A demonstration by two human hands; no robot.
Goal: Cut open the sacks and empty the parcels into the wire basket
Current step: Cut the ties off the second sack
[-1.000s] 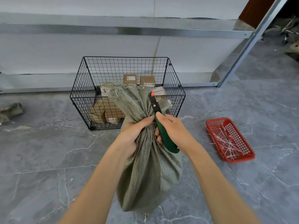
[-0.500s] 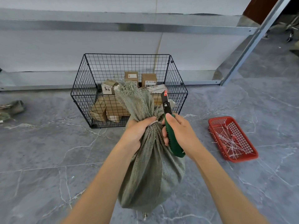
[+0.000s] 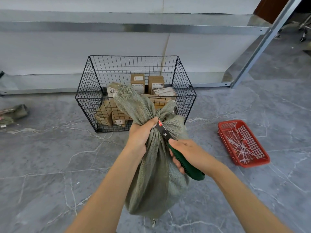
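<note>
1. The left hand (image 3: 140,137) grips the tied neck of the woven sack (image 3: 156,179), fingers curled around it, probably to keep it taut for cutting.
2. The right hand (image 3: 191,151) closes its fingers on the green utility knife (image 3: 186,167), blade at the neck.
3. The sack is just before the wire basket (image 3: 87,100), which holds parcels (image 3: 155,83).

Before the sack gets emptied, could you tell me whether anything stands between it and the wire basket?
Nothing visible does: the grey-green woven sack hangs just before the open-topped black wire basket, which holds brown cardboard parcels.
</note>
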